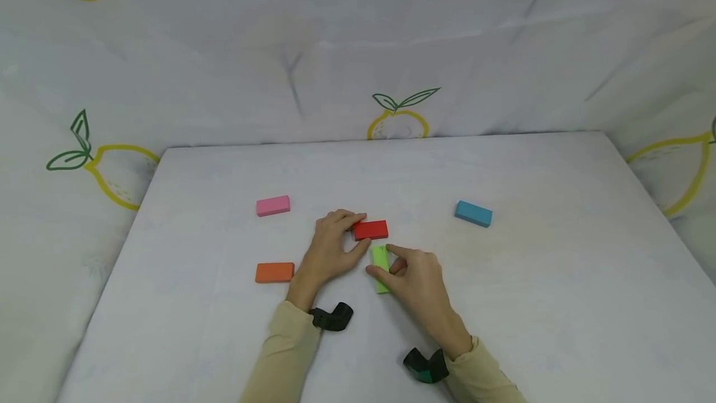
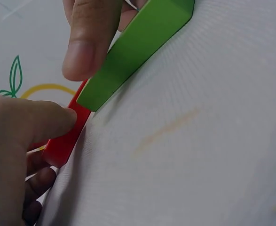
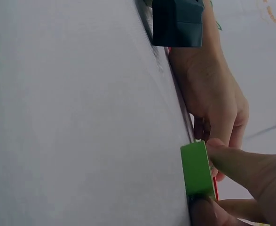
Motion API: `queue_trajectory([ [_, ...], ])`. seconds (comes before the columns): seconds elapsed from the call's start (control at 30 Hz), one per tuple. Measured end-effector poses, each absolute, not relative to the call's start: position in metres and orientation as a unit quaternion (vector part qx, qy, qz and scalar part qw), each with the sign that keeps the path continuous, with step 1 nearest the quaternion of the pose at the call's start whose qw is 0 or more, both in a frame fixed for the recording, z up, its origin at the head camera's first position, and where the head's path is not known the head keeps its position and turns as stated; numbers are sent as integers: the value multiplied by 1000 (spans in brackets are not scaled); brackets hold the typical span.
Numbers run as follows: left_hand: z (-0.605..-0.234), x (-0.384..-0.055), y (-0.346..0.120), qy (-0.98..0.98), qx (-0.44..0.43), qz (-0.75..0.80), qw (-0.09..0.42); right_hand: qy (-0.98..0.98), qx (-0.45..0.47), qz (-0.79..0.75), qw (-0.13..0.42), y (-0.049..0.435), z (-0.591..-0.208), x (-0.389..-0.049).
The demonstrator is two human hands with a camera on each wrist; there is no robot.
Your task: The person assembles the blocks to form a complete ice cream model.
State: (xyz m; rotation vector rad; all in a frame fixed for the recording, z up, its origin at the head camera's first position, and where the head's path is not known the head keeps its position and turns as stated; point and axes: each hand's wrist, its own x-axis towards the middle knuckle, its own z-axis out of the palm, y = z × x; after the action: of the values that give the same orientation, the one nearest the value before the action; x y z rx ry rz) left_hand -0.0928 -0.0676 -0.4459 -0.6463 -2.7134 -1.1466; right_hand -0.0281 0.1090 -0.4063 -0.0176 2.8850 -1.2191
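My left hand (image 1: 331, 249) holds a red block (image 1: 371, 229) by its left end, thumb on the near side and fingers on the far side. In the left wrist view, the thumb lies along the face of the red block (image 2: 65, 141). A light green block (image 1: 380, 259) stands lengthwise just on the near side of the red one, with a narrow gap seen from the head. My right hand (image 1: 421, 280) pinches this green block between thumb and fingers. The right wrist view shows an end of the green block (image 3: 197, 169) between the fingertips.
A pink block (image 1: 273, 206) lies back left, and an orange block (image 1: 275, 272) sits close to my left wrist. A blue block (image 1: 473, 214) rests to the right. Dark wrist devices (image 1: 332, 317) are strapped on both arms. White lemon-printed cloth (image 1: 224, 79) hangs behind the table.
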Motion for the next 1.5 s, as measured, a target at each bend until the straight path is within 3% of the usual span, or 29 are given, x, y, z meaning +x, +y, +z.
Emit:
queue_trajectory([
  [0.3, -447, -90, -70, -894, -198, -396, 62, 902, 3, -430, 43, 110, -402, -23],
  [1.5, -445, -90, -70, -887, -223, -398, 68, 898, 11, -440, 15, 107, -413, -24],
])
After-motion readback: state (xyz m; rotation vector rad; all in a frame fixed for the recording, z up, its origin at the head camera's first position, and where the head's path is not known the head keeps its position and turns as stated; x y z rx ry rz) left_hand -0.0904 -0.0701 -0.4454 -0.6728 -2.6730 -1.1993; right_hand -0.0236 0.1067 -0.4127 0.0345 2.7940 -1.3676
